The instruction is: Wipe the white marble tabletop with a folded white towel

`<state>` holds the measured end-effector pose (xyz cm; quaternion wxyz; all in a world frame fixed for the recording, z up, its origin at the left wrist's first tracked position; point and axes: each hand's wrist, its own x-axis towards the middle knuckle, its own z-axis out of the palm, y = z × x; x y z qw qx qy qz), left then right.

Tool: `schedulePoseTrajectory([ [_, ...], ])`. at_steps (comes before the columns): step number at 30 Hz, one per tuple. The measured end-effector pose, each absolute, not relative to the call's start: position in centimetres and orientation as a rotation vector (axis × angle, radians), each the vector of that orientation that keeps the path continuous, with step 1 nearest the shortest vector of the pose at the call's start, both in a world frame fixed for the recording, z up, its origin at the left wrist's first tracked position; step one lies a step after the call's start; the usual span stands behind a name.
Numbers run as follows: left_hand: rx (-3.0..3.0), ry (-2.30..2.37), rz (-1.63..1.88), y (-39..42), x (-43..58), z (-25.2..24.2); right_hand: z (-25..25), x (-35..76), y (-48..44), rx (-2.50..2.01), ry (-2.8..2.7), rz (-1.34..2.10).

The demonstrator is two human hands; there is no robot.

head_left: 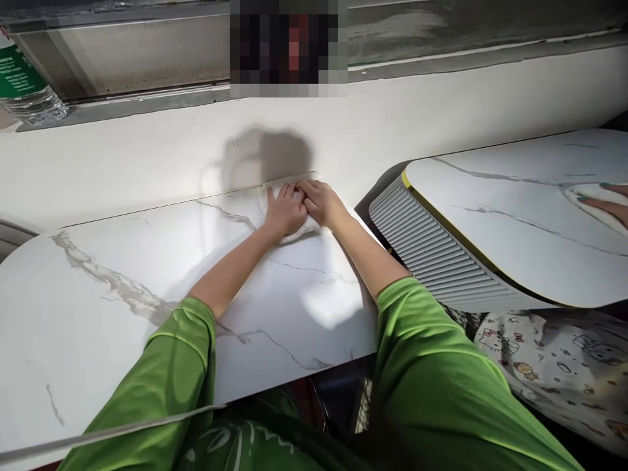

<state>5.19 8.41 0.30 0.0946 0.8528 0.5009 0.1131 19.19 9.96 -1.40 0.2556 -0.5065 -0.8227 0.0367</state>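
Observation:
A folded white cloth point(293, 237) lies at the back edge of a white marble-patterned tabletop point(147, 261), close to the wall. My left hand point(285, 210) presses down on it, fingers pointing forward and bent over the fabric. Against it rests my right hand point(321, 201), its fingertips meeting or overlapping the left fingers at the cloth's right part. Both hands grip the cloth from above, and much of it is hidden under them. A shadow falls on the wall just behind.
To the right stands a second marble-patterned table point(515, 216) with a ribbed side, where another person's hand point(606, 203) rests on a white cloth. Patterned fabric point(549, 366) shows below it. A plastic bottle point(29, 85) stands on the window ledge point(147, 108) at upper left.

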Motion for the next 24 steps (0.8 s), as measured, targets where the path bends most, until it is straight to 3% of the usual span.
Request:
schedulePoseTrajectory([
  [8,2.555,1.469,0.277,6.2,4.3,0.5,-1.7,18.7,7.2,-1.4,-2.184,0.121],
  [19,2.744,1.189,0.265,-11.1,-0.3,0.1,-1.3,15.5,-12.4,-1.338,-2.238,0.083],
  [24,2.768,1.103,0.256,-13.0,-2.3,0.0,-0.9,13.7,-14.9,-1.384,-2.213,0.096],
])
